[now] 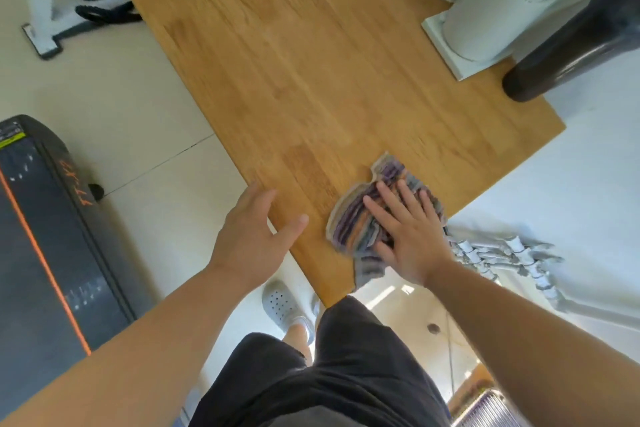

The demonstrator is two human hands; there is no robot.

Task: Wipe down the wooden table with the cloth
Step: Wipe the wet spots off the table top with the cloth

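Right hand is flat on the cloth, fingers straight and spread, palm pressing it onto the wood. The cloth is a bunched, striped rag in purple, orange and grey. It sits close to the near corner of the wooden table, right by the right-hand edge, with one tail drooping over that edge below the wrist.

Left hand is at the table's left edge, fingers relaxed and loosely extended, holding nothing. The thumb reaches over the tabletop; whether the fingers touch the edge, I can't tell.

Below are dark shorts and a grey perforated clog on the tile floor.

At the far right end of the table stands a white machine base with a dark cylinder beside it. Off the right edge, a grey jointed mechanical hand. On the floor to the left lies a black case with an orange stripe, and farther back a white stand with black cables.
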